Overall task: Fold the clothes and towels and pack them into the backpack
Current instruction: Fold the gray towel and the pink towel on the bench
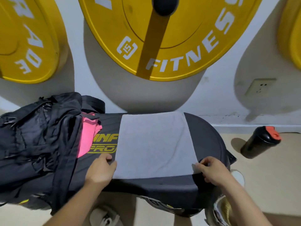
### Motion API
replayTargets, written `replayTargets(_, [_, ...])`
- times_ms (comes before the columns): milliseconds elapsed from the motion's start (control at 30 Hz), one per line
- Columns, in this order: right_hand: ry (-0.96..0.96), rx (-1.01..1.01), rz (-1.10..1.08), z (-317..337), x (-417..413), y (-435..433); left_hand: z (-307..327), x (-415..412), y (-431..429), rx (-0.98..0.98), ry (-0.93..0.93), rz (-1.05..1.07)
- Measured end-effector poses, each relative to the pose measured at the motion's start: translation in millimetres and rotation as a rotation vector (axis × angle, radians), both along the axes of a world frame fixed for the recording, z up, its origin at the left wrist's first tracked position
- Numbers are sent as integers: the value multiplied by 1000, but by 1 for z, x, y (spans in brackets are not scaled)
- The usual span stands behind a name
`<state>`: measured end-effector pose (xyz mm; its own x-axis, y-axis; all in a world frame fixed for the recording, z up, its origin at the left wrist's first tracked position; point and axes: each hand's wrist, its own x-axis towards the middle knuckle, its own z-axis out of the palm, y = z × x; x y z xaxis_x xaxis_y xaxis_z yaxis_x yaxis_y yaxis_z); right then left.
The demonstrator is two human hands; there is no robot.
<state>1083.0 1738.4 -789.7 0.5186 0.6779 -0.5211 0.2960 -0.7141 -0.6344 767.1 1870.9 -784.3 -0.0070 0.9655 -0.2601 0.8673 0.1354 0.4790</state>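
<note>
Head view: the grey towel [154, 144] lies spread flat across the black padded surface [208, 137], laid out smooth so a fold can run clean. The left grip [101, 170] pinches its near left corner and the right grip [211, 170] pinches the near right one. Both are clenched on cloth, likely set to carry that edge over. The backpack [37, 136] sits at the surface's left end, a pink garment [88, 137] showing at its edge, handy for packing.

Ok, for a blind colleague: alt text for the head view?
Left hand and right hand grip the near corners of a grey towel lying flat on a black bench. Beside it pink clothing shows at a black backpack; yellow weight plates behind.
</note>
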Motion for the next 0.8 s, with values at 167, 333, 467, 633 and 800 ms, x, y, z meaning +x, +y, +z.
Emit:
replayTargets(167, [265, 94, -167, 3, -4, -9, -30, -5, -34, -93, -255, 180])
replayTargets(333, [281, 100, -228, 1, -8, -6, -34, -2, -36, -171, -485, 356])
replayTargets(467, [194, 116, -240, 2, -10, -4, -29, -1, -33, -157, -614, 437])
replayTargets(633, [159, 193, -275, -1, -11, -4, -26, -4, -33, -135, -845, 566])
replayTargets(800, [93, 208, -225, -7, -15, -5, -22, -5, -33, -173, -737, 302])
